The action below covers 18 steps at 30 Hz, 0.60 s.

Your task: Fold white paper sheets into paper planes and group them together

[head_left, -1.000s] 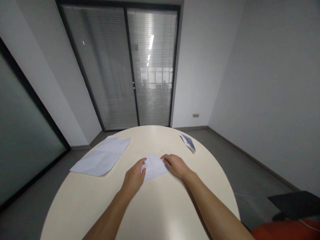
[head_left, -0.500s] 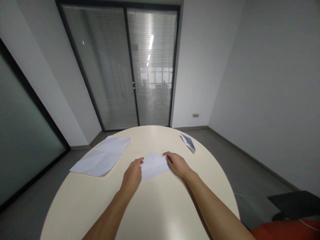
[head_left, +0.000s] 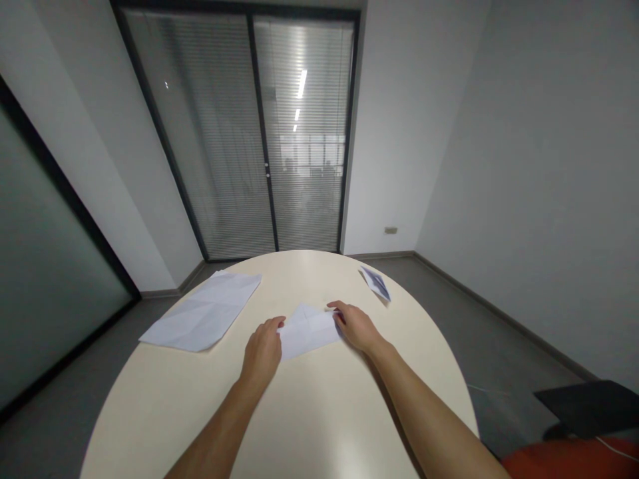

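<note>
A folded white paper (head_left: 308, 332) with a pointed top edge lies near the middle of the round cream table (head_left: 309, 406). At its left end, my left hand (head_left: 263, 347) has its fingers closed on the paper's edge. My right hand (head_left: 353, 326) grips the opposite end between thumb and fingers, its index finger reaching out over the upper edge. Parts of both ends are hidden under the fingers.
Creased white sheets (head_left: 204, 311) lie at the table's left edge. A small folded paper with a dark print (head_left: 376, 284) lies at the back right. Beyond the table's right side are a black flat object (head_left: 589, 407) and something red (head_left: 574, 460).
The folded paper's top part looks flatter, with its peak slightly lower. My left hand has shifted a little left, and my right hand hardly at all.
</note>
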Motion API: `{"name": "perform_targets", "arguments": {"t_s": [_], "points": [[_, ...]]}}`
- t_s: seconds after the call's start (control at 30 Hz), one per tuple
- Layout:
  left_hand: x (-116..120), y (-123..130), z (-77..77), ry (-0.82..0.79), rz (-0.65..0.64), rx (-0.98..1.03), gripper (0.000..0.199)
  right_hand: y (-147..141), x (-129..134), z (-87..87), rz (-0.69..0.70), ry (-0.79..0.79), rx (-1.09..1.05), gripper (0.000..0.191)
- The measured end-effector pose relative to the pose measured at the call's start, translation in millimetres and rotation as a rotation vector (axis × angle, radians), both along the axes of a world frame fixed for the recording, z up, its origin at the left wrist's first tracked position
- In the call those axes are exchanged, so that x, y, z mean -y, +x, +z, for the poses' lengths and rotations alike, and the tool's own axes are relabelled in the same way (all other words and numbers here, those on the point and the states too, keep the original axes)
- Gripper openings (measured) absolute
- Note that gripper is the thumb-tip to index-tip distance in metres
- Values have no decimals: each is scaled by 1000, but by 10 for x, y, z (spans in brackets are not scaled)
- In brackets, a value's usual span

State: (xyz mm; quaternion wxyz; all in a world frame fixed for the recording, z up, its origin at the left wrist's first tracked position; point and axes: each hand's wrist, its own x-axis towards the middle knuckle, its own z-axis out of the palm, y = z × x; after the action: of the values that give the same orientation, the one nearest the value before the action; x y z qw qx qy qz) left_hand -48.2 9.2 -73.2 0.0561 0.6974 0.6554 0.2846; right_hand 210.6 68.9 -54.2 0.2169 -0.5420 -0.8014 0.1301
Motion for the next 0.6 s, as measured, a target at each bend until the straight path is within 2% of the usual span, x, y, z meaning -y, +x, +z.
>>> {"name": "perform_targets", "arguments": {"t_s": [0.23,0.37,0.47,0.6], "points": [[6,-22,23,-36,57,-61,46,-12,12,16,-12,0,1,37],[1,-45,40,48,45,-98,46,-19,14,16,-24,-5,5,37],[18,-15,51,142,-93,-60,42,-21,13,11,-22,7,1,37],[93,93,58,164,-390,-64,34,-20,9,2,-11,15,-15,37]]}}
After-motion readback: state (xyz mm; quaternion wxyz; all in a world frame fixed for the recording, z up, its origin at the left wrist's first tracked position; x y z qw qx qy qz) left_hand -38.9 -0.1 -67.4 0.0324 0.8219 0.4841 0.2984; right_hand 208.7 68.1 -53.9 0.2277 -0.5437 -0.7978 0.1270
